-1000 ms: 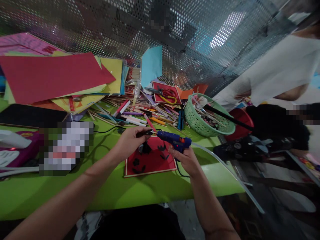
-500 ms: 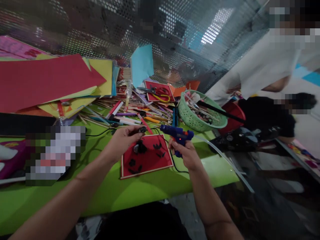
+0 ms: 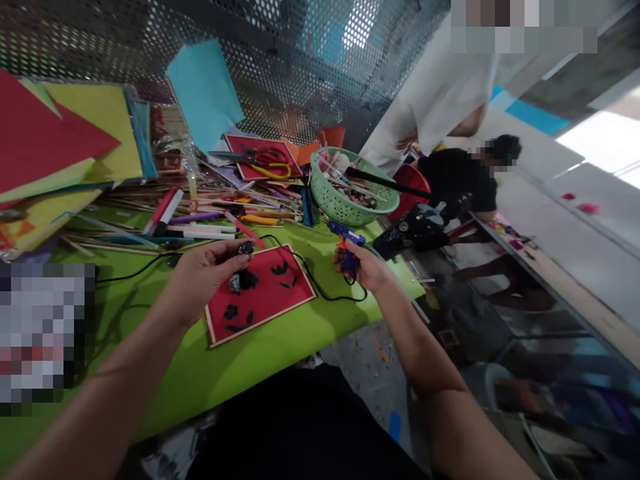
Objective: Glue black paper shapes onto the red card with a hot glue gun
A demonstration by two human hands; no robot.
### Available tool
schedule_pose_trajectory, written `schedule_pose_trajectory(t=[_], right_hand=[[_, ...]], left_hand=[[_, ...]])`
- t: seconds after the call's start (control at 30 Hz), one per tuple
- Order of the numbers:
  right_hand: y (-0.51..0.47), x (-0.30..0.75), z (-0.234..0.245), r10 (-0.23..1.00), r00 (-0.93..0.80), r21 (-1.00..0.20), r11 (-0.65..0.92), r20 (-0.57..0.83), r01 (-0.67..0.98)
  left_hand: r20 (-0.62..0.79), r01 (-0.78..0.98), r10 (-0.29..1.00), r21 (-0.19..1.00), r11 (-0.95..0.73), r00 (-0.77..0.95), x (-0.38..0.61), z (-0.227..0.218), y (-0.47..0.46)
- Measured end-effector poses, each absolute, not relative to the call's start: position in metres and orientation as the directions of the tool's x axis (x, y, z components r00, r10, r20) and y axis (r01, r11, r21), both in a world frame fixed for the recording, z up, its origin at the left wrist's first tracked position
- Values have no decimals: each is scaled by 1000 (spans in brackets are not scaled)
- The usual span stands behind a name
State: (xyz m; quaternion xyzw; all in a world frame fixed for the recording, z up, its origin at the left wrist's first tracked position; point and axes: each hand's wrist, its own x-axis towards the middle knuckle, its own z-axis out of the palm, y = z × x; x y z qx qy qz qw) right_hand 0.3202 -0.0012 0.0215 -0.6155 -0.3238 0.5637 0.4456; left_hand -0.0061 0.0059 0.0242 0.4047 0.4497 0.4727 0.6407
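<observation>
The left grip (image 3: pixel 204 272) pinches a dark piece (image 3: pixel 246 249) above the far edge of the board (image 3: pixel 270 301); the right grip (image 3: pixel 364 264) wraps the gun (image 3: pixel 351 237) right of the board, nose angled past that edge.

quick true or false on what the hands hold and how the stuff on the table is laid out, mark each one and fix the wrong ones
1. The right hand holds the glue gun. True.
2. The left hand holds a pen. False: it holds a small black piece.
3. The red panel in front has black shapes on it. True.
4. The glue gun's tip touches the panel. False: it is apart from the panel, to its right.
5. The basket is left of the panel. False: it is behind the panel, to the right.
6. The blue sheet is behind the panel. True.
</observation>
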Motion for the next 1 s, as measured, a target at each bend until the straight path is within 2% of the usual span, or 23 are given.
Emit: schedule_pose_trajectory(t=[0.1, 0.27, 0.33, 0.43, 0.57, 0.7, 0.87, 1.0], right_hand=[[6, 326, 20, 888, 143, -896, -444, -438, 15], [2, 339, 23, 915, 150, -829, -404, -376, 387], [-6, 338, 29, 950, 165, -792, -311, -264, 525], [-19, 320, 42, 992, 102, -709, -24, 68, 705], [-26, 267, 52, 941, -95, -670, 299, 324, 680], [-23, 213, 44, 861, -200, -616, 479, 468, 625], [-21, 178, 25, 760, -158, -515, 561, 630, 648], [-22, 172, 18, 741, -93, -500, 534, 665, 682]], left_hand=[[-190, -239, 967, 944, 228, 169, -6, 25, 6], [-180, -240, 964, 944, 226, 198, -5, 26, 4], [-182, -250, 959, 939, 235, 218, -5, 25, 3], [-181, -261, 948, 932, 250, 261, -4, 22, 2], [-186, -287, 933, 917, 277, 309, -4, 21, 0], [-203, -359, 907, 869, 340, 368, -3, 22, -2], [-232, -403, 885, 824, 399, 403, 0, 24, -6], [-236, -435, 889, 804, 405, 392, 4, 23, -9]])
